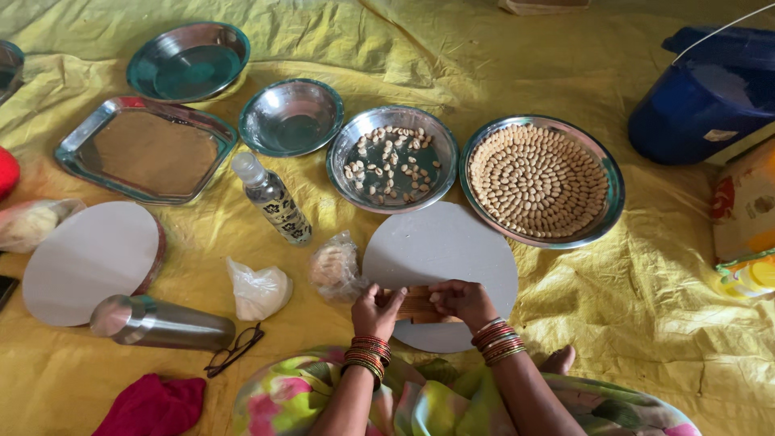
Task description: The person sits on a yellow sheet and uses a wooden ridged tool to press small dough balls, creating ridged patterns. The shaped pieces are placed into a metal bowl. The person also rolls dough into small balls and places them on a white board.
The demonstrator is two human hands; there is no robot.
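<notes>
Left to right on the yellow sheet (613, 299): steel tumbler (161, 321), clear bottle (273, 199), then left hand (376, 311) and right hand (462, 300) both grasping a ridged wooden board (416, 304) on the round grey board (452, 246), below a plate of shaped dough pieces (539, 179).

I see a clear bottle (272, 199) with a black-and-white patterned label lying left of the round board, two knotted plastic bags (258, 289) (334, 267) beside it, and a red-and-cream printed packet (743, 211) above a yellow-green one (747, 274) at the right edge
</notes>
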